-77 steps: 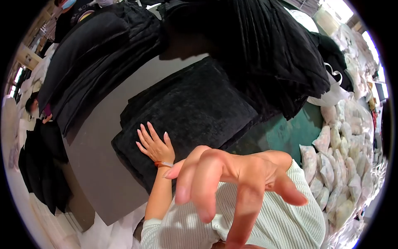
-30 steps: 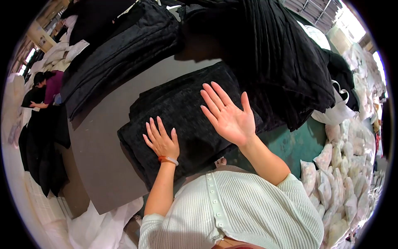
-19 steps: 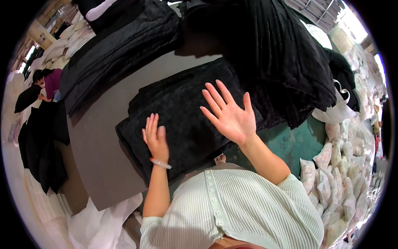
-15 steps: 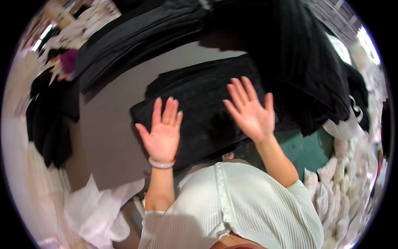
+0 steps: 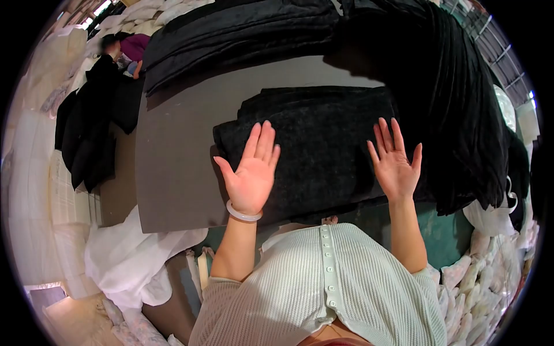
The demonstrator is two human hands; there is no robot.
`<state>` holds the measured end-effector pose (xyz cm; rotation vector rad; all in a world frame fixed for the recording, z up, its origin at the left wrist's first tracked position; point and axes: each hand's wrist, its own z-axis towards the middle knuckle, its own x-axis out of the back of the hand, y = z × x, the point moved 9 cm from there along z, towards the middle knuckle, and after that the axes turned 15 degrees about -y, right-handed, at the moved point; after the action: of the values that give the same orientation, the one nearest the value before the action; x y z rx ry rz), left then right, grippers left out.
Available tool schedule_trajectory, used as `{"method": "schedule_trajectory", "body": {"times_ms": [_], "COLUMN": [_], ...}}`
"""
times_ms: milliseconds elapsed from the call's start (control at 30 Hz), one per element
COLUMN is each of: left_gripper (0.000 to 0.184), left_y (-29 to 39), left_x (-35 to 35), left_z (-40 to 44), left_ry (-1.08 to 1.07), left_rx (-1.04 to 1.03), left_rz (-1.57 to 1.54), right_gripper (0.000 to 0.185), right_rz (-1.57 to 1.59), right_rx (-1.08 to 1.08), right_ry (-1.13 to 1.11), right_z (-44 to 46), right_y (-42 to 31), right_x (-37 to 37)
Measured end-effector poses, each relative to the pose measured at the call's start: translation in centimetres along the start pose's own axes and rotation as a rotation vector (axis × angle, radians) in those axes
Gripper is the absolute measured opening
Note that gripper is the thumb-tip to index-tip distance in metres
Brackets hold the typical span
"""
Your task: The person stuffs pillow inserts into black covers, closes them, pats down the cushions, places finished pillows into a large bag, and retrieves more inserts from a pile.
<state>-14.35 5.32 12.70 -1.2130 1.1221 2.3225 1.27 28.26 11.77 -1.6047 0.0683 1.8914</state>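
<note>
Palm up, my left hand [image 5: 251, 176] is held above the left part of a folded black cloth [image 5: 323, 150], with fingers extended and nothing in it. A pale bangle [image 5: 243, 215] circles that wrist. My right hand [image 5: 396, 167] is raised over the cloth's right part, also palm up, fingers spread and bare. The black cloth lies in layers on a grey table [image 5: 179, 167]; whether either hand touches it I cannot tell, but neither grips it.
Long folded black fabric [image 5: 242, 43] lies along the table's far side. A big heap of black fabric [image 5: 461, 115] hangs at the right. White sheeting [image 5: 133, 254] droops at the lower left. Packed white bags [image 5: 467, 294] lie lower right. Another person in purple [image 5: 134, 47] is at the far left.
The view has shifted, so the table and cloth appear farther right. Both hands stay open and palm up; the right hand's fingers now point more straight up, and the hands appear slightly farther apart.
</note>
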Motion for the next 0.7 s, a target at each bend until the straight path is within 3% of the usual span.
{"method": "schedule_trajectory", "body": {"times_ms": [33,100,167,200,233,300,367,467,633,700], "left_gripper": [0.104,0.106,0.101,0.094,0.087,0.068,0.069,0.069,0.071,0.071], "left_y": [0.2,1.3,1.5,2.0,2.3,0.7,-0.8,-1.9,-3.0,-3.2], "left_x": [0.3,0.7,2.0,2.7,3.4,5.5,6.3,7.0,7.8,7.7], "left_z": [0.0,-0.1,-0.5,-0.8,-1.0,-1.1,-1.1,-0.9,-1.1,-1.0], "left_ry": [-0.003,-0.002,-0.005,0.012,0.026,0.033,0.077,0.138,0.146,0.165], "left_rx": [0.0,0.057,0.061,0.113,0.167,0.332,0.451,0.553,0.596,0.565], "left_rz": [-0.001,0.487,0.588,0.931,1.272,1.977,2.292,2.365,2.419,2.418], "right_gripper": [0.072,0.066,0.056,0.045,0.047,0.058,0.068,0.063,0.06,0.058], "right_rz": [-0.14,-0.808,-1.535,-1.949,-2.316,-2.434,-2.541,-2.535,-2.392,-2.369], "right_rx": [-0.011,-0.054,-0.159,-0.13,-0.237,-0.293,-0.266,-0.321,-0.029,-0.014], "right_ry": [-0.033,-0.069,-0.096,-0.198,-0.178,-0.192,-0.161,-0.165,-0.132,-0.124], "right_z": [0.0,0.0,0.4,0.6,0.5,0.5,0.4,0.7,0.5,0.7], "right_y": [-0.7,-2.4,-2.2,-1.8,-0.6,1.3,2.5,2.6,2.3,2.2], "right_x": [0.8,1.4,-0.2,-0.1,0.0,1.9,3.2,4.3,5.9,6.3]}}
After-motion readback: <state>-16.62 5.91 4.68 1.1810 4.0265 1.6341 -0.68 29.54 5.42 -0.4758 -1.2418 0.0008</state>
